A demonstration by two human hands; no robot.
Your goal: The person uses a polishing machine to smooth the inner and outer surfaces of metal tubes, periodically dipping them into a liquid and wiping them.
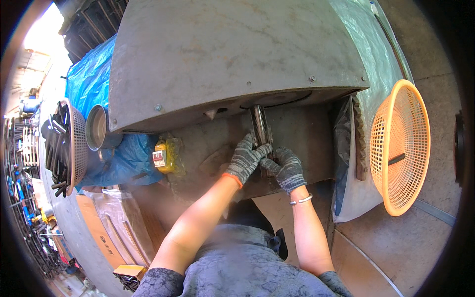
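A shiny ridged metal cylinder juts toward me from under the front of a large grey metal machine housing. My left hand, in a grey striped knit glove with an orange cuff, closes around the cylinder's near end from the left. Close beside it on the right, my right hand wears a matching glove, its fingers bent and drawn together by the same end. Whatever lies between the right fingers is hidden by the glove.
An orange mesh basket at right holds a short dark rod. A pale basket of dark tubes stands left, beside a metal pot. A yellow package lies near blue sheeting. Cardboard stands lower left.
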